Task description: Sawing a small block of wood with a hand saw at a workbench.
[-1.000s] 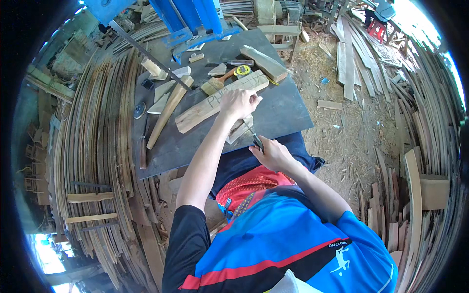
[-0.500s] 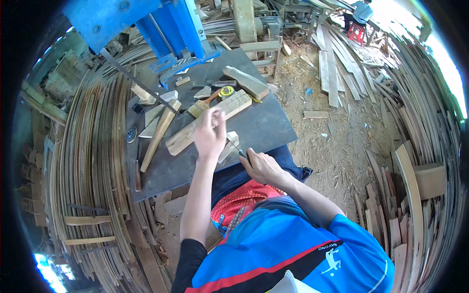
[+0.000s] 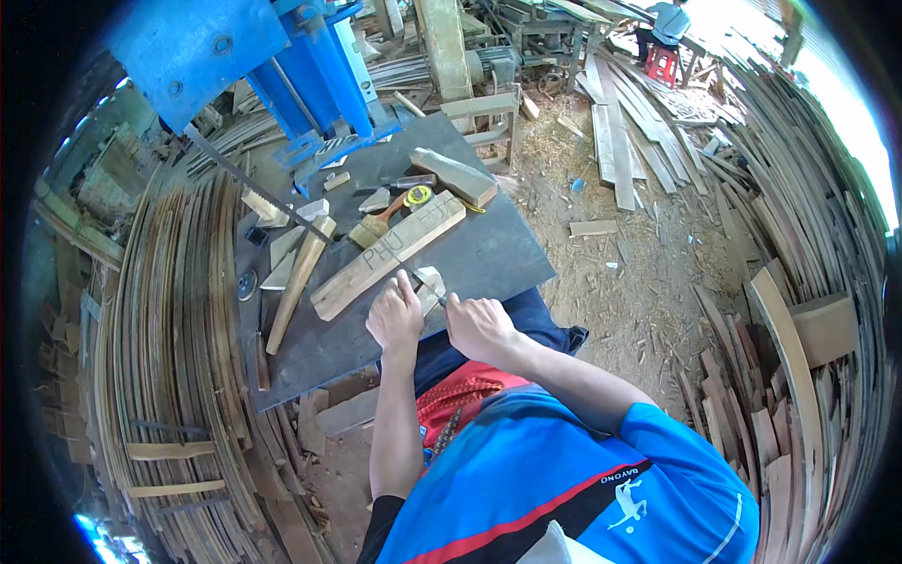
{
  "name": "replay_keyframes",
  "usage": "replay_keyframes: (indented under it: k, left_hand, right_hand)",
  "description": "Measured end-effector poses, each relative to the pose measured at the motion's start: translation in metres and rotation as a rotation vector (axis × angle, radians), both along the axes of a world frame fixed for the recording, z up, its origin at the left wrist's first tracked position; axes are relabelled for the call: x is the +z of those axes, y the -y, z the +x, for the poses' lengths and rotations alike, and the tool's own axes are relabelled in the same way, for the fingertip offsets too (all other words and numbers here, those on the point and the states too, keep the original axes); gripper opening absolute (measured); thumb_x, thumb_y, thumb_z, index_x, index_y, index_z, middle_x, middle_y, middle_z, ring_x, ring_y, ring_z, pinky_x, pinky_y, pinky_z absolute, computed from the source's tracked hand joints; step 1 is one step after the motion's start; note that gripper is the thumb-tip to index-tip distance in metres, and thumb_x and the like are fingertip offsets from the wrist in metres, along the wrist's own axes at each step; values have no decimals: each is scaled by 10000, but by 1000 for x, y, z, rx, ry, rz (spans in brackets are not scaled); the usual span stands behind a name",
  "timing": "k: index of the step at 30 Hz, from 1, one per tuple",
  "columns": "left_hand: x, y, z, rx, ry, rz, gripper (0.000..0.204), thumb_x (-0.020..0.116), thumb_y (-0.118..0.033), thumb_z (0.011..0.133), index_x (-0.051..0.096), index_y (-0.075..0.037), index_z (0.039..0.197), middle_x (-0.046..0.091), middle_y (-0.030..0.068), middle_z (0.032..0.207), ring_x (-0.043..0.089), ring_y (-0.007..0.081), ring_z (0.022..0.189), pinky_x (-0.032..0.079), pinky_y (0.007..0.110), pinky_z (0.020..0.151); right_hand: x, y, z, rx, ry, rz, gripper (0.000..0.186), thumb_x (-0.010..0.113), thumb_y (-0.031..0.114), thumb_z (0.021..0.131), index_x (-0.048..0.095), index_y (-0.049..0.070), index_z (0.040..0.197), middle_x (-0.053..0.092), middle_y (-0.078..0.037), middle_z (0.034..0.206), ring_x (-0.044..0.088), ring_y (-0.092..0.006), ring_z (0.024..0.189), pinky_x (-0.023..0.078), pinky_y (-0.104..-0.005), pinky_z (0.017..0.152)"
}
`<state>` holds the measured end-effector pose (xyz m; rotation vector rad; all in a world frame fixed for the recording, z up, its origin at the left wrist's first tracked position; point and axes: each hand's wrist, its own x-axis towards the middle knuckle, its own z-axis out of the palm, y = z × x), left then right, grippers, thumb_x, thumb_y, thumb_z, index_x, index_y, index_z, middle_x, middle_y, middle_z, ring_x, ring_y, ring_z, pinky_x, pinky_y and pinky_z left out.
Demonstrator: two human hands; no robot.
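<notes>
My left hand (image 3: 395, 320) rests at the near edge of the dark work table (image 3: 498, 258), fingers curled on a small pale wood piece (image 3: 432, 285). My right hand (image 3: 479, 324) is close beside it, pinching a thin pencil-like tool (image 3: 425, 285) whose tip lies across that piece. Just beyond the hands lies a long wooden plank (image 3: 385, 254) with marks on its face, set diagonally on the table.
A yellow tape measure (image 3: 416, 195), a thick wood block (image 3: 456, 176), a long tapered stick (image 3: 299, 280) and small offcuts lie on the table. A blue machine (image 3: 282, 66) stands behind it. Curved wood strips (image 3: 169, 376) pile up left and right. A person (image 3: 669, 23) sits far back.
My left hand has come off the long plank and drawn back to the small piece near the table edge. My right hand with the thin tool has moved up beside it.
</notes>
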<state>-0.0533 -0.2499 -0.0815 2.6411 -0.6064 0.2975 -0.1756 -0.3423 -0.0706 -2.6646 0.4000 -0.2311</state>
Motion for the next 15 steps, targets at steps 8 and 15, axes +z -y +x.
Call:
replay_keyframes:
  k: [8, 15]
  left_hand:
    - [-26, 19, 21, 65, 241, -442, 448, 484, -336, 992, 622, -53, 674, 609, 161, 595, 609, 369, 551, 446, 466, 488]
    - [-37, 26, 33, 52, 409, -557, 453, 514, -286, 986, 641, -49, 621, 566, 159, 514, 550, 364, 446, 388, 452, 418]
  right_hand:
    - [5, -3, 12, 18, -7, -62, 173, 528, 120, 854, 531, -50, 885, 648, -210, 636, 673, -359, 583, 530, -463, 544]
    - [16, -11, 15, 19, -137, -34, 373, 539, 94, 825, 513, -146, 1110, 694, -196, 754, 714, -309, 708, 554, -412, 608]
